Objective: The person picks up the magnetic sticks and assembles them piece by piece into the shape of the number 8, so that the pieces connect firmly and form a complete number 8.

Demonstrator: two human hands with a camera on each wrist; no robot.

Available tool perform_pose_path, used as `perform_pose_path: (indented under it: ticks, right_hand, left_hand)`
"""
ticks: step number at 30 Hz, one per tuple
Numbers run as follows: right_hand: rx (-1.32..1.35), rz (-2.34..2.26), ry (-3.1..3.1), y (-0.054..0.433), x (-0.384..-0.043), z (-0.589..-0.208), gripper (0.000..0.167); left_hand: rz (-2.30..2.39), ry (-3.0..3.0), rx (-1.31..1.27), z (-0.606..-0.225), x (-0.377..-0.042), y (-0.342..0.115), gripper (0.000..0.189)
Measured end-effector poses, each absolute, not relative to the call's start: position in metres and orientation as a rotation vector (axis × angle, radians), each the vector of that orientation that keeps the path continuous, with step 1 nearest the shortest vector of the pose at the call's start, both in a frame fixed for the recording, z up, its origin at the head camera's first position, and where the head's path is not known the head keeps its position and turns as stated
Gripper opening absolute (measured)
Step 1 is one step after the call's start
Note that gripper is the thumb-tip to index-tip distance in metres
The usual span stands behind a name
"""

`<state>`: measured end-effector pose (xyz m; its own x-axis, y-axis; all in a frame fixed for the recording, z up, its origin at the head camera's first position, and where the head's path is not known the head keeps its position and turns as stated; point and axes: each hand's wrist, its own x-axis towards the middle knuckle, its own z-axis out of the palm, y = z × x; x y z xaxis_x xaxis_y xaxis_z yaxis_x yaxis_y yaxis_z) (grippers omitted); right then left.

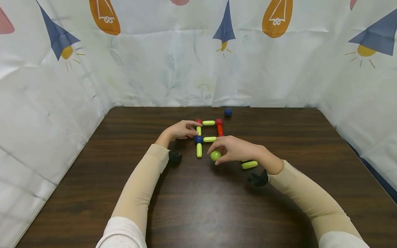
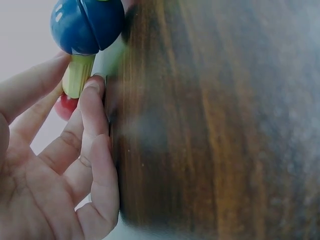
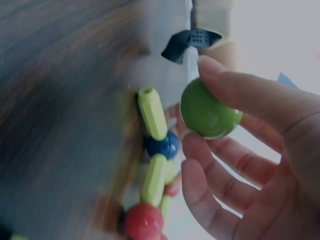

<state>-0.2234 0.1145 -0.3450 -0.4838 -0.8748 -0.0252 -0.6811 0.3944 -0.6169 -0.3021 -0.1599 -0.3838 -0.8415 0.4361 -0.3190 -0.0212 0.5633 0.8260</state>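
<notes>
A square of toy building rods and balls lies on the table. Its near left corner is a blue ball; red balls form the others, one partly behind my right hand. Three sides are yellow-green rods; the right side is a red rod. Another yellow-green rod projects toward me from the blue ball. My left hand holds the left side rod, thumb against the blue ball and index finger reaching the far red ball. My right hand pinches a green ball beside the projecting rod.
A loose blue ball sits by the table's far edge. Right of the square lies a loose yellow-green rod, with another mostly hidden under my right hand. A patterned white curtain stands behind the brown table.
</notes>
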Motion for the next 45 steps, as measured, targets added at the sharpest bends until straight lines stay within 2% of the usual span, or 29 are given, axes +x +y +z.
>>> perform_pose_path:
  ticks: [9, 26, 45]
  right_hand:
    - [-1.405, -0.693, 2.381, 0.083, -0.226, -0.354, 0.036]
    - [-1.428, -0.489, 2.393, 0.053, -0.217, -0.358, 0.034]
    - [-1.403, -0.339, 2.447, 0.049, -0.209, -0.367, 0.033]
  left_hand:
    - [1.229, 2.303, 0.346, -0.385, -0.304, -0.161, 0.048]
    - [1.235, 2.318, 0.355, -0.387, -0.304, -0.163, 0.047]
    - [1.23, 2.32, 0.384, -0.387, -0.303, -0.161, 0.046]
